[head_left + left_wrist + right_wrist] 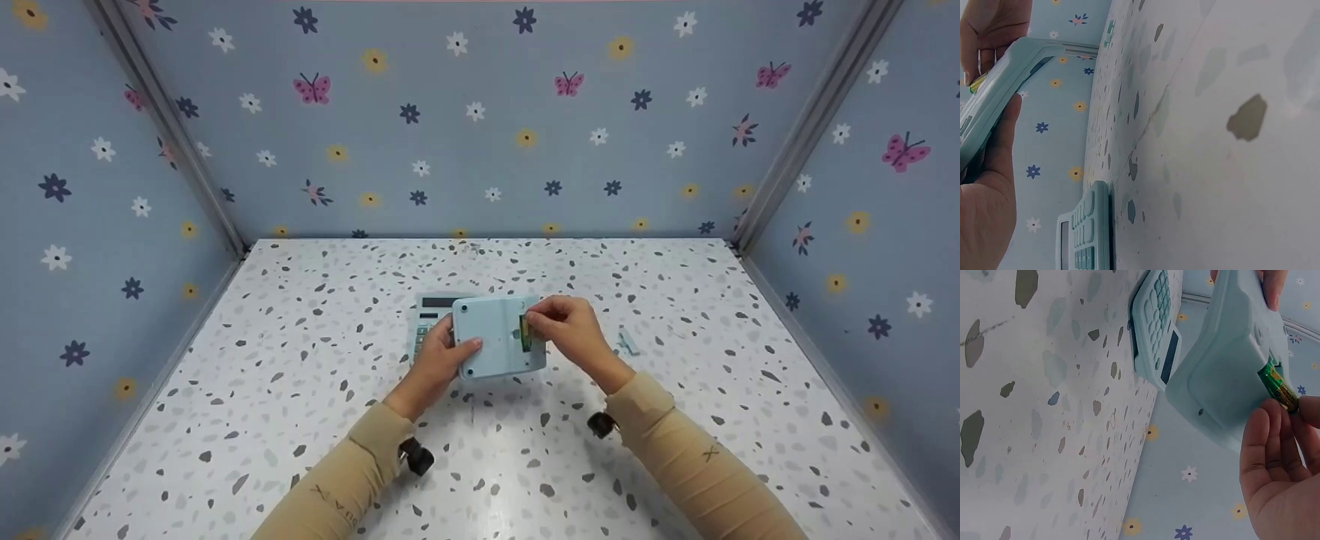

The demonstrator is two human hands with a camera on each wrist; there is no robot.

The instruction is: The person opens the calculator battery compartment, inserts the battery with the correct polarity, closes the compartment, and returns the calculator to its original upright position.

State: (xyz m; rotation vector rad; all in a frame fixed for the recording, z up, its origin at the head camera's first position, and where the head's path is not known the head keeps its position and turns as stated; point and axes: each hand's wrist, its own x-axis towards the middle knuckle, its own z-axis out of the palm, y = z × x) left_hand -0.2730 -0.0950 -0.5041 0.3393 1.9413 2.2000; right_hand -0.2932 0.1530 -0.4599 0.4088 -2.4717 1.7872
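Note:
A pale blue calculator is held up over the table, its underside with small dark feet facing the head camera. My left hand grips its left end, thumb on the back and fingers beneath. Near the right end is an open battery slot, where a green and gold battery sticks out at a tilt. Thumb and fingertips of my right hand pinch the battery's outer end; its other end lies in the slot. The held calculator's keys are hidden from the head view.
Another pale blue calculator lies face up on the speckled table, partly behind the held one. A small pale blue piece, apparently the battery cover, lies right of my right hand. Flowered panels enclose the back and sides.

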